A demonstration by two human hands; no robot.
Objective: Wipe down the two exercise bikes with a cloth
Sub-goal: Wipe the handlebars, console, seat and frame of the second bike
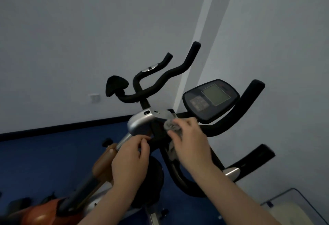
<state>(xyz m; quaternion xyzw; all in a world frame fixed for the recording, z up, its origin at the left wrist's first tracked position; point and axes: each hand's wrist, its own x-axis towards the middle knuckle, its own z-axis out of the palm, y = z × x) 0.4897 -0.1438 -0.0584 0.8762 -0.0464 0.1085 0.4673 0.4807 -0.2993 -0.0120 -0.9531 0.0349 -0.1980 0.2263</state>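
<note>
Pale grey-white walls rise behind and above the grip, meeting at a lighter vertical corner strip. A small wall socket sits to its left. A dark skirting band edges the blue floor below.

Head view — close, forward, downward.

No text, brand, number or sign could be read anywhere: the console on the nearer exercise bike showed only a blank grey screen and a blurred block of buttons, their markings too small to make out.
</note>
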